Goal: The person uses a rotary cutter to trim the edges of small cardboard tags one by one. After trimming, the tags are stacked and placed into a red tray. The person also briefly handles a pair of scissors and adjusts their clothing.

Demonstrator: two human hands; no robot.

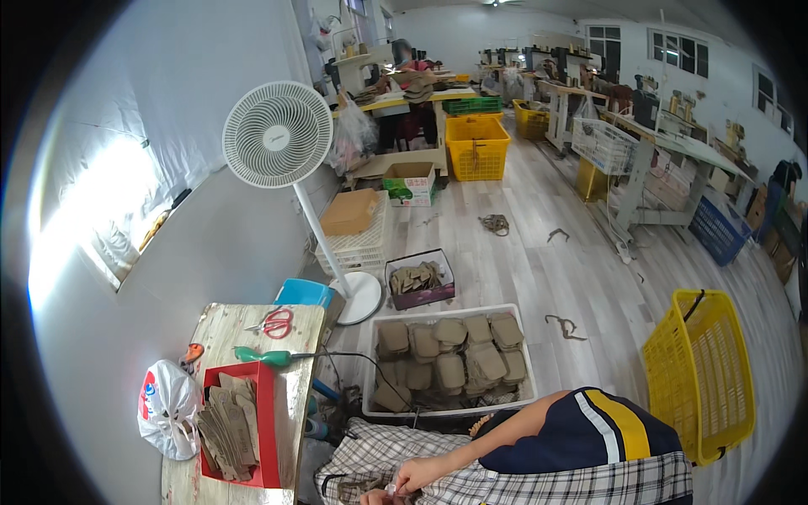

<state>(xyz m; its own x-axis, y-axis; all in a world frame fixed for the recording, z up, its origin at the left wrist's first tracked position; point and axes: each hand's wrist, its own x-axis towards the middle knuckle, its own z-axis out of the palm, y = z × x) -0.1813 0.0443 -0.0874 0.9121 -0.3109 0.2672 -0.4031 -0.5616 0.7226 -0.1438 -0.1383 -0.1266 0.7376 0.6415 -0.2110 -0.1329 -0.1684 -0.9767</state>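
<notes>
My right hand (418, 475) is over a checkered cloth (370, 454) on my lap, its fingers pinched together. A small pale bit shows at the fingertips, too little to name. My left hand (377, 498) is close beside it, mostly cut off by the lower edge, its fingers partly hidden. Small brown fabric pieces (358, 486) lie on the cloth near both hands. Just beyond my lap, a white tray (528, 370) holds several stacks of rounded brown fabric pieces (450, 370).
At left, a wooden table (220, 324) bears red-handled scissors (276, 323), a green-handled tool (263, 356) with a cord, a red box (268, 421) of brown strips and a white plastic bag (168, 412). A fan (278, 135) stands behind; a yellow basket (703, 370) is at right.
</notes>
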